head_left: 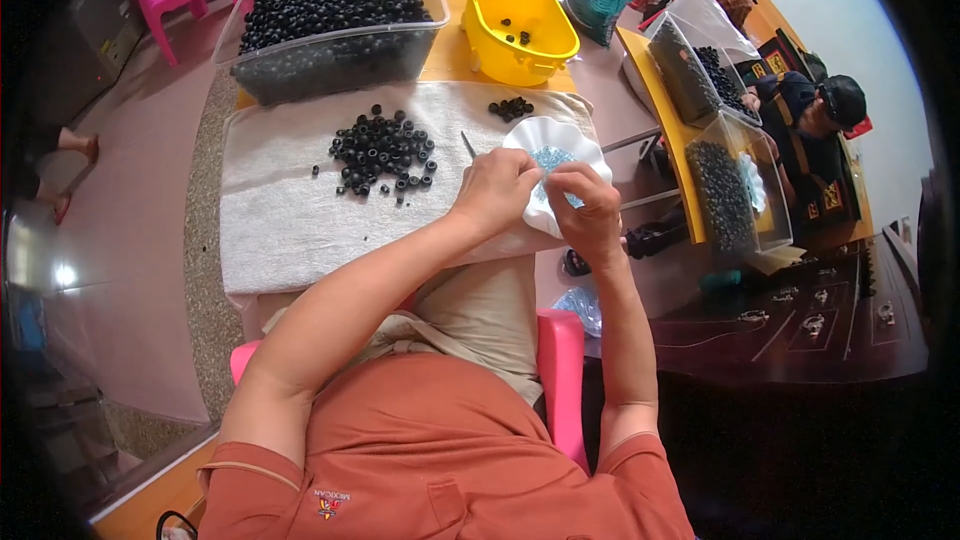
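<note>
My left hand (495,190) is closed on a thin needle (468,145) whose tip points up-left over the white towel (290,220). My right hand (588,208) pinches something small at the edge of a white scalloped dish (545,135) that holds pale blue bits (552,158); what it pinches is too small to tell. Both hands meet over the dish's near side. A loose pile of black ring beads (385,150) lies on the towel left of my hands, and a small cluster of black beads (511,108) sits above the dish.
A clear bin full of black beads (335,15) stands at the back, a yellow tub (520,30) with a few beads beside it. At right, another person (815,120) sits by two clear boxes of beads (720,185). Pink chairs stand behind and under me.
</note>
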A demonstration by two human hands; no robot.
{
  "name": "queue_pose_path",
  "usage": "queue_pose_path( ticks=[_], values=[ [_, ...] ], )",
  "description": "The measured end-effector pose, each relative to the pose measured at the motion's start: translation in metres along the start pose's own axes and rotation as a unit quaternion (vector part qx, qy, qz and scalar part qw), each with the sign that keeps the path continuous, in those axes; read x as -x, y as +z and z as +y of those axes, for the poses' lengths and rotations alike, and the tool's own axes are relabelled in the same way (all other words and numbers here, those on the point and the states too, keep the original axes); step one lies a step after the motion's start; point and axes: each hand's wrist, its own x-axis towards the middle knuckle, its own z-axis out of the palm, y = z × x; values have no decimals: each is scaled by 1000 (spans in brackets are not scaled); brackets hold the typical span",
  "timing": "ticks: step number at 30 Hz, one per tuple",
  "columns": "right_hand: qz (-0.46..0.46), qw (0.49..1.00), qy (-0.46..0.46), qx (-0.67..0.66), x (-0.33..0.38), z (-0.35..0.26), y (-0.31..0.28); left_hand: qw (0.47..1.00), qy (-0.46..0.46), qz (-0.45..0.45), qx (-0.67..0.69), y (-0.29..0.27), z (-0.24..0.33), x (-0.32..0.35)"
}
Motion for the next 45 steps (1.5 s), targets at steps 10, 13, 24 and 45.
queue_pose_path(
  ticks=[10, 13, 24, 45],
  values=[
    [-21, 986, -98, 134, -2, 4, -2, 992, 63, 24, -104, 2, 1, 0],
    [-30, 980, -110, 163, -1, 5, -3, 988, 82, 20, -133, 4, 1, 0],
    [1, 998, 40, -37, 5, 4, -3, 989, 92, 28, -110, 3, 2, 1],
    [26, 897, 314, -311, 7, 10, 8, 994, 79, 53, -55, 4, 6, 2]
  ],
)
